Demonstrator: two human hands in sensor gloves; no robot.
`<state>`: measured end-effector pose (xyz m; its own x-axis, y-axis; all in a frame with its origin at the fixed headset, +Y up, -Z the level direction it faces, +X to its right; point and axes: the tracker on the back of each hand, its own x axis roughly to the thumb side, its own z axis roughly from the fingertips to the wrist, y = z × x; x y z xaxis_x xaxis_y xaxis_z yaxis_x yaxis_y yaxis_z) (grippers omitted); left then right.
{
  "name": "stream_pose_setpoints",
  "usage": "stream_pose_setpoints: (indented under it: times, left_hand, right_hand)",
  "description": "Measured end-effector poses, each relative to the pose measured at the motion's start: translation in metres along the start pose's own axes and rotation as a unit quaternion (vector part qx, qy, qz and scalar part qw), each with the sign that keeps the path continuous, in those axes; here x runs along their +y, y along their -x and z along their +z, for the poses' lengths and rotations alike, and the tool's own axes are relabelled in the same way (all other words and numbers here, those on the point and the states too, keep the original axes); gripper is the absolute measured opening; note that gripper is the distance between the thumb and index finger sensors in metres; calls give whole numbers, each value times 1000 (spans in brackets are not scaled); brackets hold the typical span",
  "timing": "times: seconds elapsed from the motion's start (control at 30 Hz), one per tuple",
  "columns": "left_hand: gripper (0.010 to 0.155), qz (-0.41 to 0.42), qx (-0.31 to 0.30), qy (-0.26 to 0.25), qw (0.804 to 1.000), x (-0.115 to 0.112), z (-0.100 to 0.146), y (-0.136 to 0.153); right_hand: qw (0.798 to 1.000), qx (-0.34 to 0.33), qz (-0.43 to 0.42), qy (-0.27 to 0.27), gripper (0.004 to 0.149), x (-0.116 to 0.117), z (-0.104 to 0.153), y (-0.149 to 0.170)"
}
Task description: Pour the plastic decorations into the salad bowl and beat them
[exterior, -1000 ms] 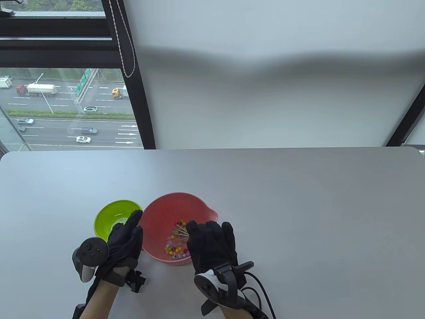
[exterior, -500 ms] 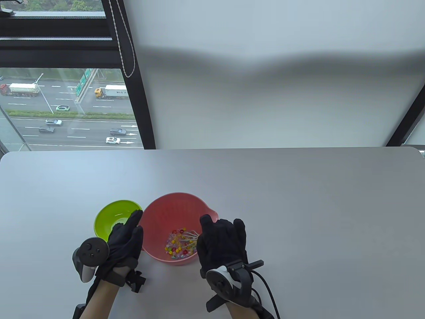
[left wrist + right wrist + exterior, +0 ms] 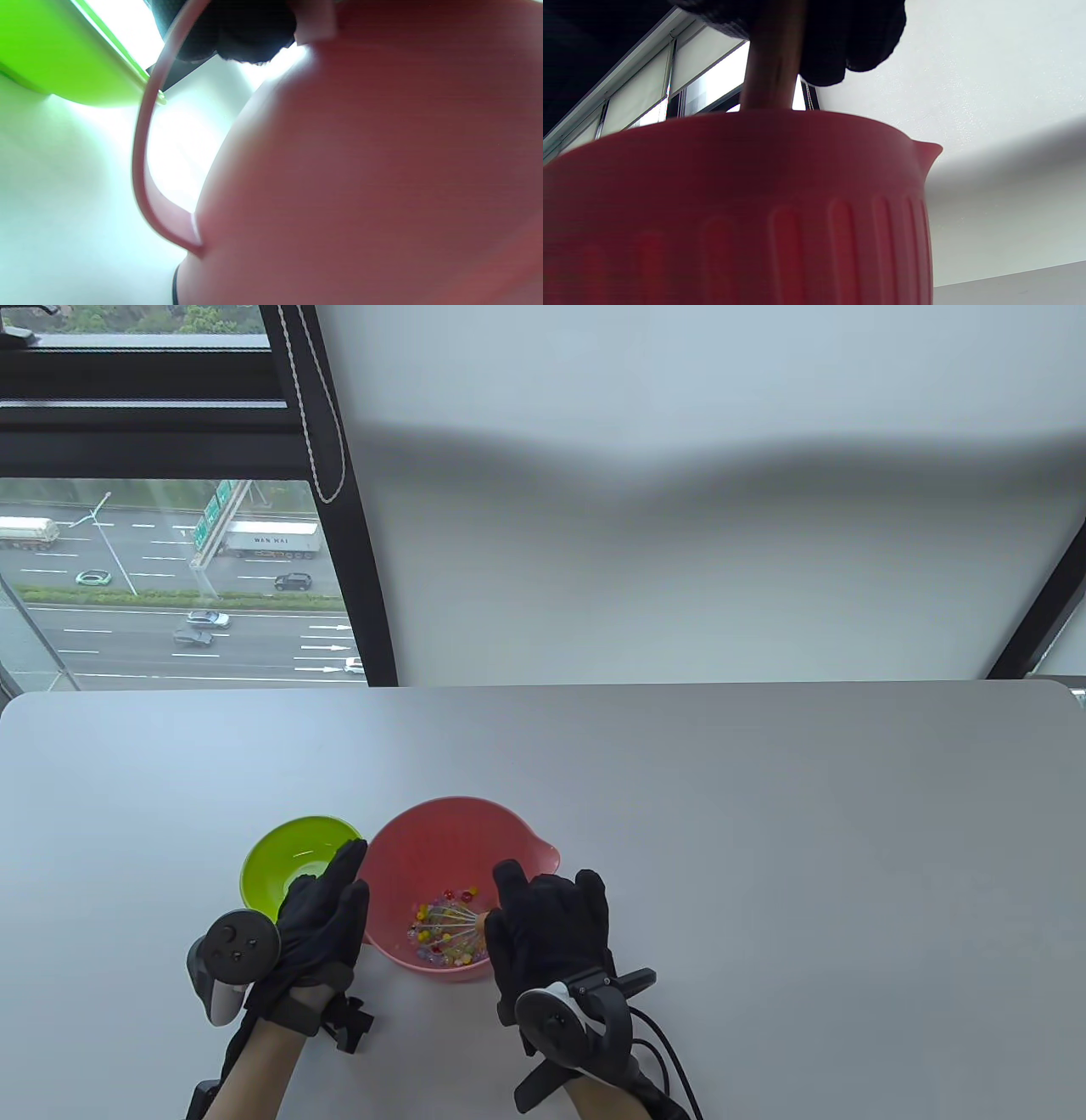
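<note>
Many light, loose beads [image 3: 443, 931] scatter easily below right fingers [image 3: 543, 903] gripping the whisk [image 3: 454, 923]; left fingers [image 3: 335, 882] flat, steady the bowl [image 3: 441, 831].

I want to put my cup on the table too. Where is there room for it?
The table is bare to the right of the pink salad bowl, and all across the far side toward the window. It is crowded near the front left: the green bowl, left hand, pink bowl and right hand with its whisk sit close together.
</note>
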<state>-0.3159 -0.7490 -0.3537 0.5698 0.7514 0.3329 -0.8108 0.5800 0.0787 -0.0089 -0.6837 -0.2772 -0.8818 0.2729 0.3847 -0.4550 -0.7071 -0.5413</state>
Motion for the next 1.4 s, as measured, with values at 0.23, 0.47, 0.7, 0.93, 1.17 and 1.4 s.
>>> stream_pose_setpoints:
  times: [0.23,0.47,0.7,0.93,1.17,1.4]
  left_hand:
    - [68,3,0,1,1000,0,0,0]
    - [68,2,1,1,1000,0,0,0]
    - [68,1,1,2,1000,0,-1,0]
    - [68,1,2,2,1000,0,0,0]
    - [68,2,1,2,1000,-1,0,0]
    - [68,2,0,2,1000,-1,0,0]
  right_hand:
    - [999,-14,35,-11,61,7,1,-4]
    - [997,-18,71,4,62,4,0,2]
    - [997,-9,79,20,61,-3,-2,8]
    - [997,-4,72,38,59,-11,-3,9]
    - [999,10,30,33,59,-15,-4,7]
    - [1000,20,-4,7,59,-10,-4,5]
